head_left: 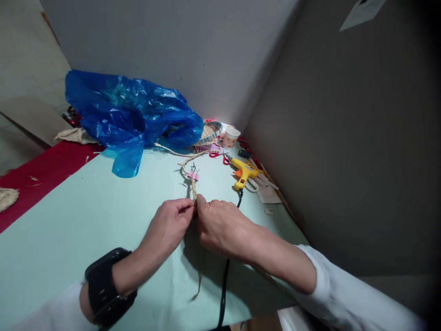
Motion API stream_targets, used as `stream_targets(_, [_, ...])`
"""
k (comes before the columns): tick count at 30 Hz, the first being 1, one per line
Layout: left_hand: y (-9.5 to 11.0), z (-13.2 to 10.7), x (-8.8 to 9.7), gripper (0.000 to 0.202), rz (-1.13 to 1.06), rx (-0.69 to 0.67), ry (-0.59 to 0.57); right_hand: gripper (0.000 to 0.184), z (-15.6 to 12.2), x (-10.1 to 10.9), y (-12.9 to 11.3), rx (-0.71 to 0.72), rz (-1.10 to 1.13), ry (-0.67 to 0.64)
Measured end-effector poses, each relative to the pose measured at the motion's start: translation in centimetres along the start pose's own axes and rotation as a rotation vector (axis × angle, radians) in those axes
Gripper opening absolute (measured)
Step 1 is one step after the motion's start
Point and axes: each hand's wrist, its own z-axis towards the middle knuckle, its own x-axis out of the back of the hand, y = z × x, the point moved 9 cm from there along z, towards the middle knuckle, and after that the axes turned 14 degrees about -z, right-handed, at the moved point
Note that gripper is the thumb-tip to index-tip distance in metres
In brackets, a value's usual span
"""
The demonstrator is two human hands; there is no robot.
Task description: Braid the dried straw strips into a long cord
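A braided straw cord (194, 188) runs from the back of the table toward me, with a pink binder clip (193, 175) fastened on it. My left hand (174, 220) pinches the near end of the braid between thumb and fingers. Right beside it, my right hand (220, 225) is closed on the same spot, its thumb pressing on the braid. The two hands touch or nearly touch, and they hide the strands between them. A loose straw strand (200, 280) hangs below my hands toward the table's front edge.
A crumpled blue plastic bag (138, 110) lies at the back left. Right of the braid are a yellow glue gun (245, 174) with a black cable (223, 285), and red-handled scissors (220, 156). Behind stand a paper cup (230, 137) and a woven basket (211, 132). Walls rise behind and right.
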Motion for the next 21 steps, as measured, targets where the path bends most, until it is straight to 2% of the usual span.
stream_targets(3, [-0.4,0.1,-0.5,0.022,-0.043,0.040,-0.058,0.032,0.1,0.5,0.2,0.046,0.083,0.000])
stream_targets(6, [-0.6,0.0,-0.3,0.021,-0.081,0.067,-0.055,0.027,-0.4,0.4,1.1,0.054,0.251,-0.009])
stream_targets(9, [-0.7,-0.2,0.2,0.023,-0.143,0.100,-0.045,0.028,-1.5,0.2,2.3,0.027,0.458,0.090])
stream_targets(12, [-1.1,-0.5,0.2,0.025,-0.237,0.175,-0.067,0.014,-2.2,-0.7,3.5,0.000,0.747,0.197])
stream_targets(15, [-1.4,-0.7,-0.1,0.024,-0.328,0.251,-0.110,0.019,-1.9,-2.0,4.7,-0.034,1.012,0.259])
stream_targets(17, [-1.3,-0.8,-0.3,0.023,-0.360,0.268,-0.135,0.020,-1.5,-2.4,5.5,-0.062,1.046,0.315])
stream_targets(21, [-1.2,-0.8,-0.3,0.021,-0.353,0.277,-0.130,0.023,-1.1,-2.1,6.8,-0.101,0.962,0.379])
